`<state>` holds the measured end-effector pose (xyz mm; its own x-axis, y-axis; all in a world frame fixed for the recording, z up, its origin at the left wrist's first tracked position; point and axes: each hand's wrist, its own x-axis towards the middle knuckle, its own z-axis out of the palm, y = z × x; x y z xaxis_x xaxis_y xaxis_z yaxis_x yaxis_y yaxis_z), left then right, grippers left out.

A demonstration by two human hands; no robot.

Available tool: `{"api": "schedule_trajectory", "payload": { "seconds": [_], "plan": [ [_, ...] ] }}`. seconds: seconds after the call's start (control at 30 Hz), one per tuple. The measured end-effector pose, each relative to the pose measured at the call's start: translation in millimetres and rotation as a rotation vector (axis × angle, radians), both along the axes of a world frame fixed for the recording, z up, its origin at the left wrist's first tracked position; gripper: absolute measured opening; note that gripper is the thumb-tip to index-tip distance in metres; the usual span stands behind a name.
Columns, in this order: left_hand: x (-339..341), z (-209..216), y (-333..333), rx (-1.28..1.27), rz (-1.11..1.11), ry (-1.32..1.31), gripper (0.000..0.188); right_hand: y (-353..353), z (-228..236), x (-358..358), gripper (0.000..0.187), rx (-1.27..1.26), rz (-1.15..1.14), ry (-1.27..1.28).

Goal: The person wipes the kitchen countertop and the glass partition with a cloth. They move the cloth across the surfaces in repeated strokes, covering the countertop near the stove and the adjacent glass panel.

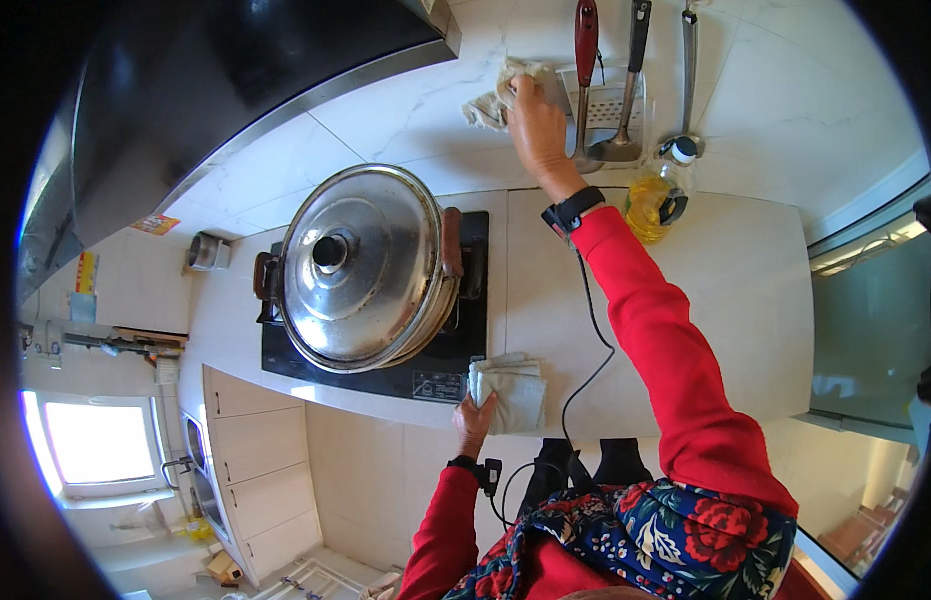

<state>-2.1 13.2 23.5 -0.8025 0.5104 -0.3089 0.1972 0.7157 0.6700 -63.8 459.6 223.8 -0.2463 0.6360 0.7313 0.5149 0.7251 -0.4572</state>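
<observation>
My right hand (538,125) reaches up to the tiled wall and grips a crumpled pale cloth (505,92), pressed against the tiles beside the hanging utensils. Down at the counter's front edge, my left hand (475,420) is closed on the corner of a folded light cloth (509,392), which lies partly on the countertop. Left of that cloth, a large lidded steel pot (370,270) with brown handles stands on the black gas stove (465,345).
A spatula (625,110), a red-handled utensil (585,60) and a ladle (689,70) hang on the wall. Below them stands an oil bottle (653,205). A dark range hood (235,80) juts out upper left. A black cable (607,345) runs from my right wrist across the pale countertop (715,310).
</observation>
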Motion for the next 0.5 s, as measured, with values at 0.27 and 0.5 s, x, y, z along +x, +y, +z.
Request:
{"api": "schedule_trajectory", "payload": {
  "seconds": [0.27, 0.5],
  "plan": [
    [1.3, -0.3, 1.0, -0.031, 0.014, 0.010, 0.049, -12.7, -53.0, 2.2, 0.022, -0.147, 0.035, -0.049],
    [-0.1, 1.3, 1.9, -0.100, 0.002, -0.002, 0.048, -25.4, -63.3, 5.9, 0.021, -0.314, 0.193, -0.216]
  ]
}}
